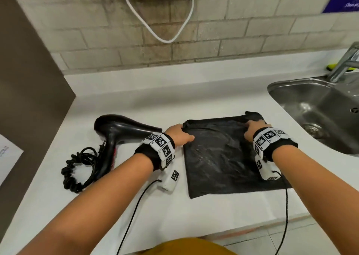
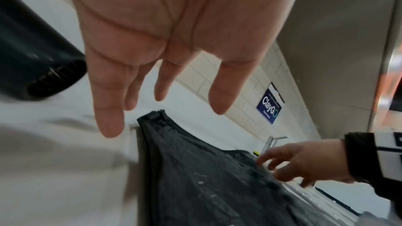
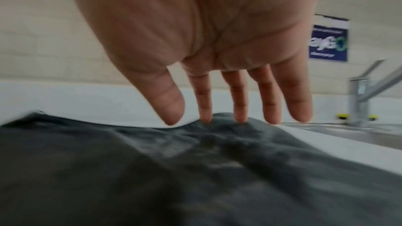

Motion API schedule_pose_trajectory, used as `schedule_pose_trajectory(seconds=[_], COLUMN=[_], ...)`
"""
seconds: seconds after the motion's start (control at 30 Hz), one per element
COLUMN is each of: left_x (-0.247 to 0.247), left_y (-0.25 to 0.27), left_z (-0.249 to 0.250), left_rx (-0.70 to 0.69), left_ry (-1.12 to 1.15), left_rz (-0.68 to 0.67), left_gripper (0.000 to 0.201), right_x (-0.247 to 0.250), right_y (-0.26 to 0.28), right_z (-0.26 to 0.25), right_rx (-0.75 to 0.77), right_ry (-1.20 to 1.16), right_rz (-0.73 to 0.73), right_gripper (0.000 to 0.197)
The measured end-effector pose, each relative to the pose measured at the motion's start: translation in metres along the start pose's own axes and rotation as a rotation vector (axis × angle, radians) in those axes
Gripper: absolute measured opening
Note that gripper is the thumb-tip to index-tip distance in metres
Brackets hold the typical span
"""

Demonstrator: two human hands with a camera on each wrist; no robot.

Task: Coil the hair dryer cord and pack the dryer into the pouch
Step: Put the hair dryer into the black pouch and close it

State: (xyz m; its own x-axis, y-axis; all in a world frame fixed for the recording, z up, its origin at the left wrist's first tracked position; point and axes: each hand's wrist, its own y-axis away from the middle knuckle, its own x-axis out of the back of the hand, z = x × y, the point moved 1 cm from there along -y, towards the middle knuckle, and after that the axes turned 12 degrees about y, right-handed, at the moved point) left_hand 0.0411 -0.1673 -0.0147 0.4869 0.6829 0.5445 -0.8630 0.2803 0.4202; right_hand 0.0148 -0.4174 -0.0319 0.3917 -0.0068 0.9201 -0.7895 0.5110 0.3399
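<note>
A black hair dryer [image 1: 116,134] lies on the white counter at the left, its nozzle [image 2: 43,78] pointing right, with its black cord [image 1: 77,169] bunched in a coil beside the handle. A flat black pouch [image 1: 225,157] lies to its right. My left hand [image 1: 179,134] hovers with straight fingers [image 2: 108,109] over the pouch's far left corner [image 2: 156,116], holding nothing. My right hand [image 1: 254,127] has straight fingers [image 3: 239,102] whose tips touch the pouch's [image 3: 195,169] far edge near its right corner.
A steel sink [image 1: 318,107] with a faucet [image 1: 343,64] sits at the right. A white cable [image 1: 165,25] hangs on the tiled wall behind. A brown panel [image 1: 29,91] bounds the left side. The counter's front edge [image 1: 252,229] runs near my body.
</note>
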Motion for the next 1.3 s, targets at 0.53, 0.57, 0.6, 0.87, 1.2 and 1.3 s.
schedule_pose_trajectory(seconds=[0.53,0.57,0.6,0.87,1.2,1.3], left_x=[0.013,0.020,0.027,0.054,0.070,0.070], left_y=[-0.024,-0.020,-0.015,0.014,0.029,0.032], left_z=[0.020,0.020,0.019,0.006,-0.039,-0.043], left_rx=[-0.224,-0.284,-0.338,-0.575,-0.557,-0.554], left_ry=[0.121,0.172,0.215,0.496,0.501,0.613], left_rz=[0.413,0.430,0.436,0.276,0.289,0.327], left_gripper=[0.020,0.017,0.013,0.031,0.031,0.031], right_x=[0.002,0.006,0.010,0.057,0.056,0.058], right_y=[-0.012,-0.009,-0.004,0.029,0.030,0.036], right_z=[0.025,0.018,0.010,-0.075,-0.117,-0.127], right_rx=[0.126,0.150,0.182,0.693,0.983,0.973], right_ry=[-0.250,-0.240,-0.225,-0.333,-0.445,-0.561], right_rz=[0.018,0.027,0.064,0.422,0.363,0.339], right_gripper=[0.059,0.066,0.071,0.056,0.046,0.020])
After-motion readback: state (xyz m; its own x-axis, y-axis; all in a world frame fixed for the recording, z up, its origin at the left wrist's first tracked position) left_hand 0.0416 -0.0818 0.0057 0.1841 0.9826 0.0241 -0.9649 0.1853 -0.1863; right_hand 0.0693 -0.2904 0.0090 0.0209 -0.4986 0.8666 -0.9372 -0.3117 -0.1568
